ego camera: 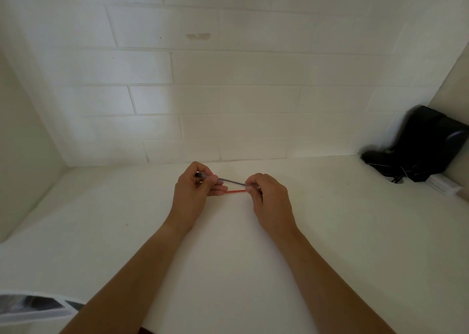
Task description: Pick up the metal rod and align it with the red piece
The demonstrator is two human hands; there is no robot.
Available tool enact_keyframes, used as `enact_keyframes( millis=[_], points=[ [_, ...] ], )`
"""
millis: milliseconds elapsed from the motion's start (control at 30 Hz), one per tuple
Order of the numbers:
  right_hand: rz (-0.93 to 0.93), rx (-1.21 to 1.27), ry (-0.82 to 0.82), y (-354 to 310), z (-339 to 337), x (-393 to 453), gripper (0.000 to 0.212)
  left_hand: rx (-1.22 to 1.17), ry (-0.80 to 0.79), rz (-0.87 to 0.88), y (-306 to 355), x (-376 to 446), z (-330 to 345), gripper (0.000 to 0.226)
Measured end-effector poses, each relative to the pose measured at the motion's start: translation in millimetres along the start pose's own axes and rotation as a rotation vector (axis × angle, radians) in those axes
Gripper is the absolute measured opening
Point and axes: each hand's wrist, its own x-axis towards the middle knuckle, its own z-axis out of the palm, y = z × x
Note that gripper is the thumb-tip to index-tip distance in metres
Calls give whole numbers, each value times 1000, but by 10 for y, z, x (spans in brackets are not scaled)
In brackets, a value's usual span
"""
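Note:
Both hands meet over the middle of a white table (253,245), near the wall. My left hand (194,194) grips the dark end of a thin dark pen (229,180) with curled fingers. My right hand (269,199) pinches the pen's other end. Just below the dark pen, a thin red pen or stick (236,191) spans between the two hands; I cannot tell which fingers hold it or whether it touches the table.
A white brick wall (228,100) rises right behind the table. A black bag with cords (421,148) leans in the far right corner, with white paper (442,185) beside it. A white object (33,305) lies at the near left edge.

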Motion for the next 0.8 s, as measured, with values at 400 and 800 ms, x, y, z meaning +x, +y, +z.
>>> enact_keyframes(
  millis=[400, 800],
  points=[
    [148, -81, 77, -13, -54, -41, 11, 382, -17, 103, -68, 19, 35, 12],
    [260, -151, -5, 82, 0, -99, 17, 783, -80, 185, -204, 18, 3, 16]
  ],
)
